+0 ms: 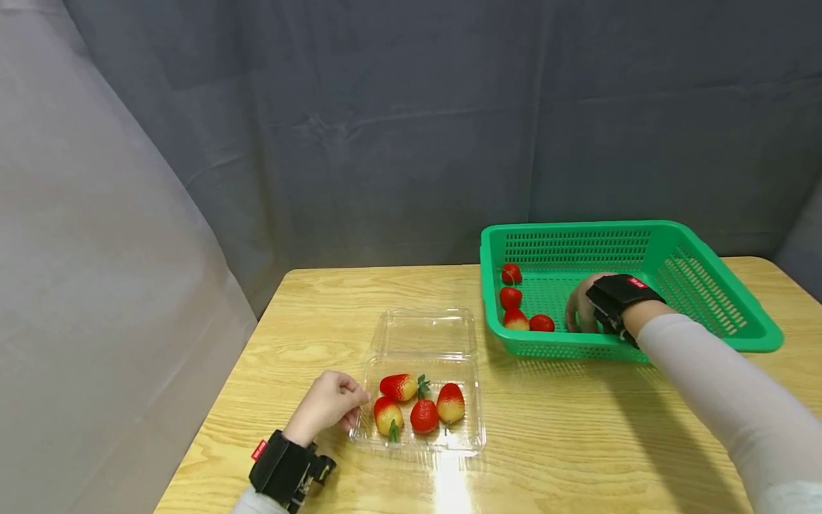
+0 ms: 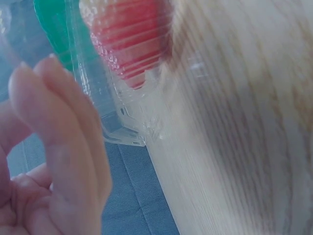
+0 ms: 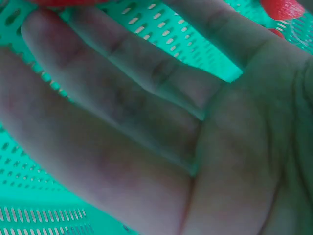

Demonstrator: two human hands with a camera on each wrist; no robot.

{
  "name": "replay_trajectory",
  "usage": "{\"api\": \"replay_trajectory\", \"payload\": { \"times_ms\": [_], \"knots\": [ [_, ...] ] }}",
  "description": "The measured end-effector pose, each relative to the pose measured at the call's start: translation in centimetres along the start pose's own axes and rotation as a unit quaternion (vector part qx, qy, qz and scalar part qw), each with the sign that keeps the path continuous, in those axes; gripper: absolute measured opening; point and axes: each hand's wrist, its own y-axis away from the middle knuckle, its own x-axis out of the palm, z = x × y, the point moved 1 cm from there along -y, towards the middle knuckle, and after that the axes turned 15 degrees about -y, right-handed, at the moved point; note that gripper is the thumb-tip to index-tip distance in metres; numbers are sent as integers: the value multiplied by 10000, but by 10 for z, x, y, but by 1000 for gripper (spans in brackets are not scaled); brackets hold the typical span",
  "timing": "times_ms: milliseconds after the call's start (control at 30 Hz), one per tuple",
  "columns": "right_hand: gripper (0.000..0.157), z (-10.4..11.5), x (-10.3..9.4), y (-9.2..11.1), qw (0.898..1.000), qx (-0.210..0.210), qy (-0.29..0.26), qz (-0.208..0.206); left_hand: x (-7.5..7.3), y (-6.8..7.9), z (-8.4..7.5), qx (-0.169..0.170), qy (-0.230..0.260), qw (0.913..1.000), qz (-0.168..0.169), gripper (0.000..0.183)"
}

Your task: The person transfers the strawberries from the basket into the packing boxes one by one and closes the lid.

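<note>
At six o'clock, a clear plastic box [image 1: 417,447] holds four red-and-yellow strawberries [image 1: 398,387], the left hand [image 1: 326,403] loose-fingered at its edge; at two, a green plastic basket [image 1: 664,246] holds more, the right hand [image 1: 583,305] inside, grasp hidden.

green basket [image 1: 581,227] open above; front wall [image 1: 546,349] bars low entry

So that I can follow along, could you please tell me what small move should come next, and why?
I would probably close the right grip gently on the red fruit at the top edge of the right wrist view: there the fingers lie outstretched close to it in the green basket, and the clear box, holding four strawberries, shows bare floor.
</note>
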Motion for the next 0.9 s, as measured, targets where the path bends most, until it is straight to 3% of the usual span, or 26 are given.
{"api": "replay_trajectory", "payload": {
  "times_ms": [133,267,433,667,800,900],
  "knots": [
    [21,-3,-1,-4,9997,-109,88,186,0,0,0,-34,1,10000,-3,17],
    [18,-9,-2,-8,9983,-275,-389,347,1,0,0,-48,-11,10000,-22,17],
    [15,-18,-8,-9,9904,-812,-1082,281,1,-1,0,-70,-11,10000,-37,17],
    [20,-23,-30,-6,9592,-1982,-1891,-696,1,-2,0,-63,-40,10000,-47,17],
    [27,-6,-38,4,9320,-2726,-2089,-1157,1,-2,0,-86,-11,10000,-28,16],
    [28,17,-32,14,9132,-3234,-2103,-1312,1,-2,0,-91,-2,10000,-15,16]
  ]
}}
